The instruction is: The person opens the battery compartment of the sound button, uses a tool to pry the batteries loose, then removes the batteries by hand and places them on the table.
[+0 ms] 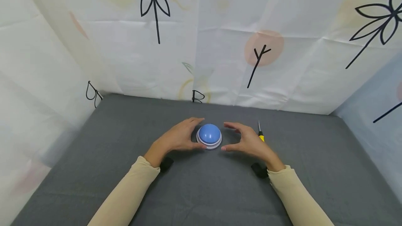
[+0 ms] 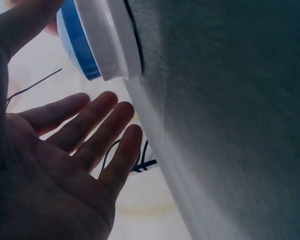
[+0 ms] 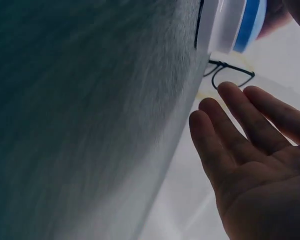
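Observation:
A round push button (image 1: 209,134) with a blue dome and a white base stands on the grey table between both hands. On its left side, the left hand (image 1: 180,137) has its fingers and thumb spread around the button; in the head view the thumb overlaps the edge of the base, and I cannot tell if it touches. To the right, with a small gap, the right hand (image 1: 246,141) holds nothing, its fingers and thumb apart. The left wrist view shows the blue-and-white button (image 2: 107,40) beyond relaxed fingers (image 2: 107,120). Part of the button (image 3: 227,25) also appears in the right wrist view.
Behind the right hand lies a screwdriver (image 1: 261,133) with a yellow and black handle, partly hidden by that hand. White cloth walls (image 1: 226,62) with plant drawings surround the grey tabletop (image 1: 201,191) at the back and sides.

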